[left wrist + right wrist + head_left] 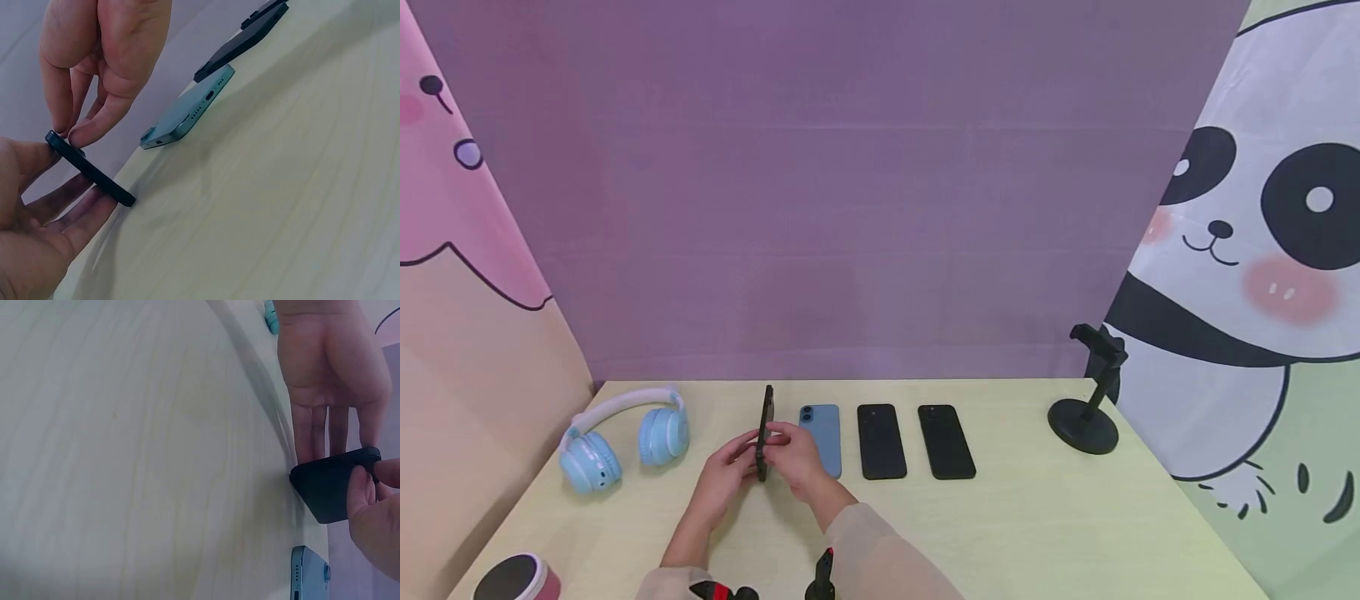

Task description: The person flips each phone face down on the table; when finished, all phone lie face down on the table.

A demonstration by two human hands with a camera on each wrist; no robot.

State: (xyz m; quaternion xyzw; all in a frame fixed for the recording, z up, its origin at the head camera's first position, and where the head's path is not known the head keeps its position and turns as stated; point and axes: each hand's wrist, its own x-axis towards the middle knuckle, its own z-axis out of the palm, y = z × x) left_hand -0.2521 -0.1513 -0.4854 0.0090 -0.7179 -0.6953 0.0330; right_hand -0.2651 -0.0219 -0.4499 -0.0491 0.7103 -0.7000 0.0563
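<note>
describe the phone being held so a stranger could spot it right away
On the pale table, four phones line up before the purple wall. The black phone is leftmost, beside the blue phone. Unlike the others lying flat, it stands on edge between left hand and right hand.

Both forearms are reaching forward, the left hand lying flat-fingered and the right hand pinching with curled fingertips.

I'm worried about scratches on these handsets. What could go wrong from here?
The black phone stands on its long edge between the left hand and right hand; pinched only by fingertips, it might slip and slap the table. Tipping right, it could strike the blue phone lying close by.
</note>
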